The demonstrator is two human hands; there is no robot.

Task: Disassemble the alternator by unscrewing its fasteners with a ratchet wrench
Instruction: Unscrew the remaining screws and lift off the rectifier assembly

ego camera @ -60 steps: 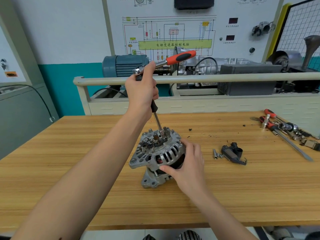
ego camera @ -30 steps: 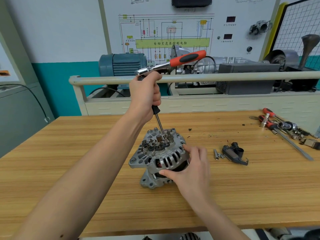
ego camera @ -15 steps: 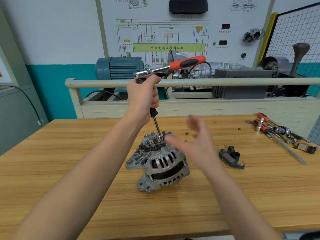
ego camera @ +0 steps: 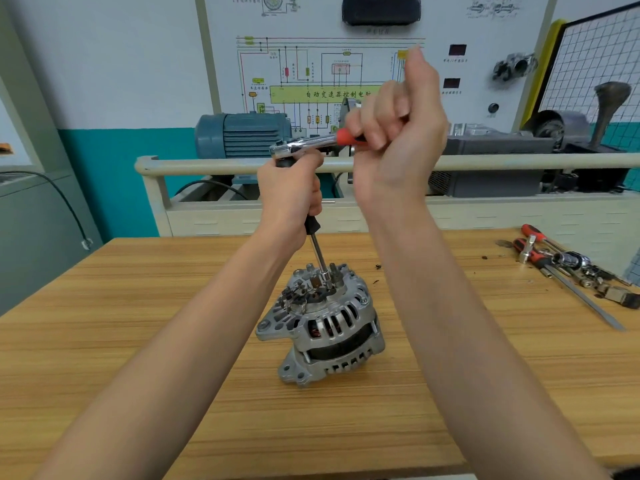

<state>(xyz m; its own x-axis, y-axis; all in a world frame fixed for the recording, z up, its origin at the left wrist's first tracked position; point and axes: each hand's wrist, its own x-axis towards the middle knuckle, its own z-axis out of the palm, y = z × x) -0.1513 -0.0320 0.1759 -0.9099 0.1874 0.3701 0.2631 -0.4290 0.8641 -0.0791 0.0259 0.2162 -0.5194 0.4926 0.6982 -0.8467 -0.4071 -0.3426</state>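
Alternator [ego camera: 320, 327] stands mostly assembled on the counter [ego camera: 138, 341], fasteners seemingly remaining. Left hand [ego camera: 291, 199] grips the extension under the ratchet wrench [ego camera: 304, 144]; right hand [ego camera: 394, 133] curls round its red handle.

- One alternator [ego camera: 322, 323], at the centre of the frame on the one wooden tabletop [ego camera: 138, 341].
- One ratchet wrench [ego camera: 311, 143], upper centre, with one extension bar [ego camera: 318, 252] running down from it.
- Two hands: left hand [ego camera: 291, 199], right hand [ego camera: 394, 140].
- Two red-handled tools [ego camera: 531, 233] among a pile at the right edge; the smaller pieces there are too jumbled to count.
- One blue-grey electric motor [ego camera: 242, 135], upper middle.
- One wiring diagram board [ego camera: 311, 74], top centre.
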